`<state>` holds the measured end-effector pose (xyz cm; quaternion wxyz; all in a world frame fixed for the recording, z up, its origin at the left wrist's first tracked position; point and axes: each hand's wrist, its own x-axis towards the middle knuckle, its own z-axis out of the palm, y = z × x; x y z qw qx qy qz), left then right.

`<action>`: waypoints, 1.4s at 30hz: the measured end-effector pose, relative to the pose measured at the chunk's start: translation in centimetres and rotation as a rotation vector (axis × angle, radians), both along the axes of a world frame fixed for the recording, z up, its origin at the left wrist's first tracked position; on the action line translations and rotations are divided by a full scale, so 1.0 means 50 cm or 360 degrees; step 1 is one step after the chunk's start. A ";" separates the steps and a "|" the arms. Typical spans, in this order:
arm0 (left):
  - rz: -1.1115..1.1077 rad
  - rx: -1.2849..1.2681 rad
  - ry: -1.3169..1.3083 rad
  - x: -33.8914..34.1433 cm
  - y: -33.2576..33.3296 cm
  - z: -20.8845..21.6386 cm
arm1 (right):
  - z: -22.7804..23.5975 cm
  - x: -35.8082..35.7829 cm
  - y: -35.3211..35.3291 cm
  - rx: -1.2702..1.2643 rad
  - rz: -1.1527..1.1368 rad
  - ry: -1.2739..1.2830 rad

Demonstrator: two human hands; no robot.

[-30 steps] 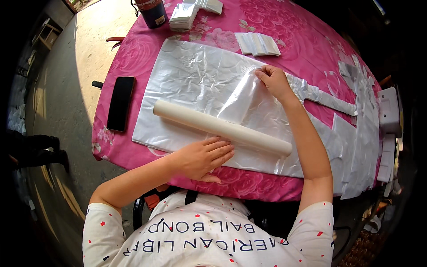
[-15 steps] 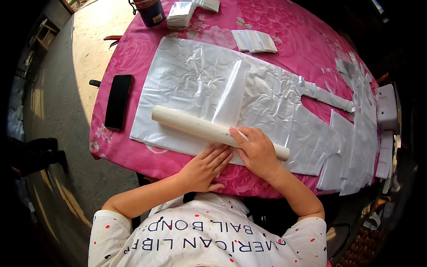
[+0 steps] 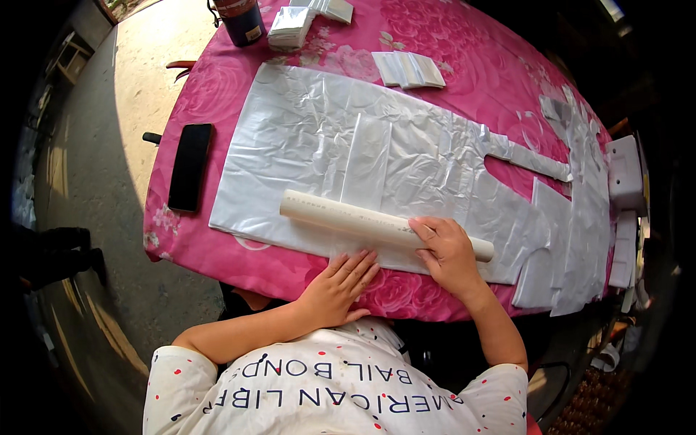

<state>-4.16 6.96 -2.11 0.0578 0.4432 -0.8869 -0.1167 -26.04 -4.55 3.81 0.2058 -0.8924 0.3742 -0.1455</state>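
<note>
My right hand (image 3: pixel 447 257) is closed round the right part of a cream plastic pipe (image 3: pixel 341 217). The pipe lies slantwise over a folded strip of thin white plastic (image 3: pixel 367 156), whose far part shows beyond it. Flat, with fingers stretched out, my left hand (image 3: pixel 337 288) rests at the strip's near end by the table edge. Beneath all this spreads a pile of large silvery-white plastic bags (image 3: pixel 283 138), with cut-out handle loops at the right. The strip's stretch directly under the pipe is hidden.
A pink flowered cloth (image 3: pixel 478 65) covers the table. On it are a black phone (image 3: pixel 191 167) at left, a dark canister (image 3: pixel 241 23), a stack of folded plastic packets (image 3: pixel 290 27) and a fanned few (image 3: pixel 408 70) at the far side. White boxes (image 3: pixel 625 174) stand beyond the right edge.
The pipe has moved right and slightly nearer with my right hand. The folded strip's far part now lies flatter and more to the left. My left hand has shifted slightly nearer me.
</note>
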 end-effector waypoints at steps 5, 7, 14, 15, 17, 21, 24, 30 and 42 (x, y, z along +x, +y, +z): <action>0.0053 0.0045 0.0037 -0.012 0.014 0.004 | -0.024 0.069 -0.034 -0.0306 0.0130 -0.0032; 0.0065 -0.0047 -0.0022 -0.016 0.020 -0.002 | -0.035 0.091 -0.085 -0.0397 0.0093 -0.0041; -0.0221 0.0082 0.0379 0.032 0.008 0.000 | -0.044 0.138 -0.245 -0.0481 -0.0079 -0.0093; -0.0320 0.0044 0.0426 0.050 0.002 0.003 | -0.042 0.144 -0.241 -0.0593 -0.0086 -0.0109; -0.0527 -0.0039 0.0531 0.087 -0.013 0.005 | -0.023 0.146 -0.220 -0.0602 0.0019 -0.0170; -0.0495 -0.0253 0.0586 0.131 -0.020 0.001 | -0.029 0.137 -0.102 -0.0089 0.0556 -0.0275; -0.0597 -0.0278 0.0490 0.133 -0.031 0.015 | -0.049 0.132 -0.030 0.0056 0.0671 -0.0339; -0.0184 0.0081 0.1308 0.115 -0.034 0.040 | -0.064 0.133 -0.001 0.0034 0.0533 -0.0356; 0.0052 -0.0096 0.0579 0.137 -0.121 0.028 | -0.075 0.146 0.017 -0.0127 0.0200 -0.0459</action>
